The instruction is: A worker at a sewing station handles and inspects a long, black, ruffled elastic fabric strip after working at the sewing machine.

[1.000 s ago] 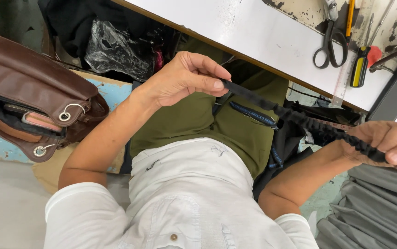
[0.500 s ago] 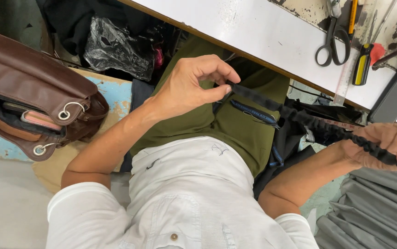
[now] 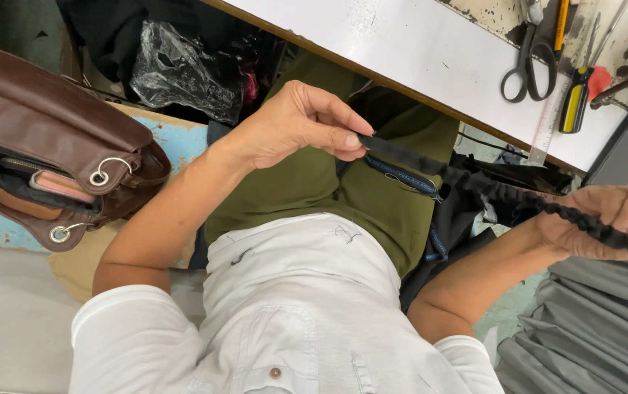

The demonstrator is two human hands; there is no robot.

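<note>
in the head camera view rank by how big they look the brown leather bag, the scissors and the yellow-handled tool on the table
1. brown leather bag, by far the largest, though nearer the camera.
2. scissors.
3. yellow-handled tool, close to the scissors in length but slimmer; both partly cut off at the top.

Both hands, left hand and right hand, stretch a black gathered strap.

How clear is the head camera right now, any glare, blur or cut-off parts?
Head view: even, soft light. Left hand and black gathered strap are sharp. Mild glare on the white tabletop and black plastic bag. Right hand is cut by the frame edge. Wide-angle lens tilts the table edge.
</note>
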